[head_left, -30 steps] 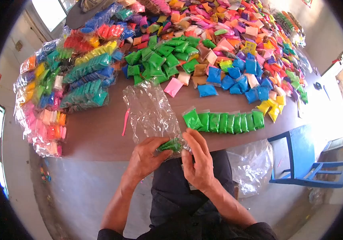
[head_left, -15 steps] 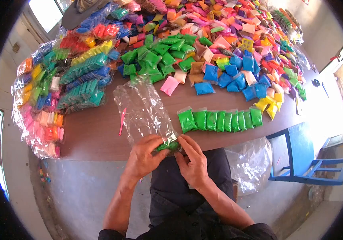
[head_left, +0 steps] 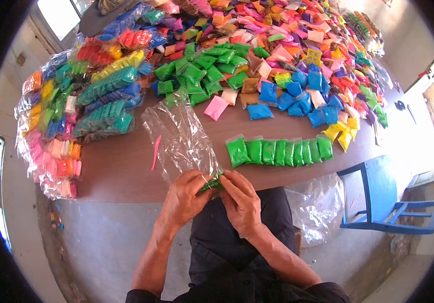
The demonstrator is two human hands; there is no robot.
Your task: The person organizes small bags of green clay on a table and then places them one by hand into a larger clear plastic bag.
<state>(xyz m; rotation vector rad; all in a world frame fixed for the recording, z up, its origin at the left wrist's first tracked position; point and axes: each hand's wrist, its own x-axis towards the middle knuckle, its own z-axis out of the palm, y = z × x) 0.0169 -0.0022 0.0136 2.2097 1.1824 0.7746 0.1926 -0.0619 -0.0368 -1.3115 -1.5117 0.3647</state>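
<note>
At the table's front edge, just above my lap, a long clear plastic bag [head_left: 189, 146] lies stretched away from me. A green packet [head_left: 212, 183] shows in its near end, mostly covered by fingers. My left hand [head_left: 186, 194] is closed on the bag and packet from the left, thumb low. From the right, my right hand [head_left: 240, 199] pinches the same end, fingertips close to the left ones. To the right stands a row of several green packets [head_left: 280, 152], packed side by side. A pink plastic strip [head_left: 156, 152] lies by the bag's left side.
Loose green packets [head_left: 194, 73] are heaped beyond the bag, before a large multicoloured pile [head_left: 287, 30]. Bundled packets in clear bags [head_left: 108, 86] line the left. Blue packets [head_left: 303, 96] and yellow packets [head_left: 343, 134] lie at the right. A blue chair [head_left: 378, 192] stands beside the table [head_left: 116, 177].
My fingers have drawn closer together over the bag's near end, and less of the green packet shows between them. The rest of the table looks the same.
</note>
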